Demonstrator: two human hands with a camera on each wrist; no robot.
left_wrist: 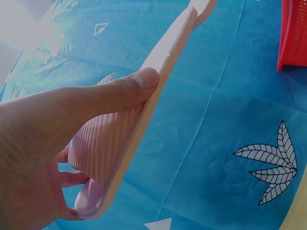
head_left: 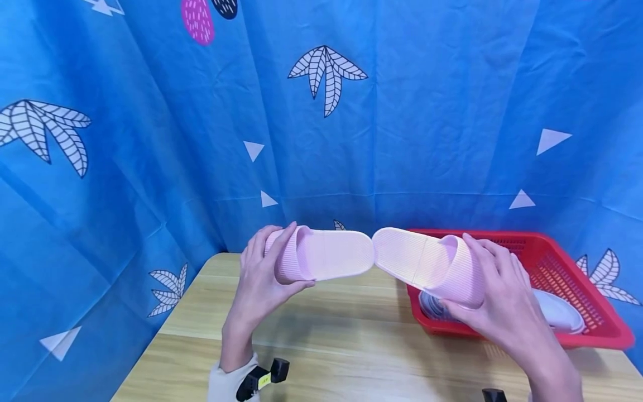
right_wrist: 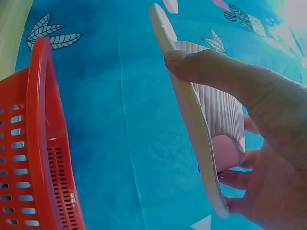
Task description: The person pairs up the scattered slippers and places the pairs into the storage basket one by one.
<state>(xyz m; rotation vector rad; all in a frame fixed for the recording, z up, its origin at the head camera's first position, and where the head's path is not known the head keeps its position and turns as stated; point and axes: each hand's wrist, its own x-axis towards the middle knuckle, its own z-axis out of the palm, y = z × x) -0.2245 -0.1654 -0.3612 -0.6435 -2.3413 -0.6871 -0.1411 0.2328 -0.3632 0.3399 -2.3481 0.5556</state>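
Note:
Two pink slide slippers are held up above the table, heel ends meeting in the middle of the head view. My left hand grips the left slipper around its ribbed strap, thumb along the sole's edge. Around the strap of the right slipper curls my right hand, its thumb on the lower edge. The left wrist view shows the left slipper's ribbed strap under the thumb. In the right wrist view the right slipper's sole stands edge-on, fingertips behind it.
A red plastic basket with slotted walls stands at the right on the wooden table, behind my right hand. White items lie in it. A blue patterned cloth hangs behind and at both sides.

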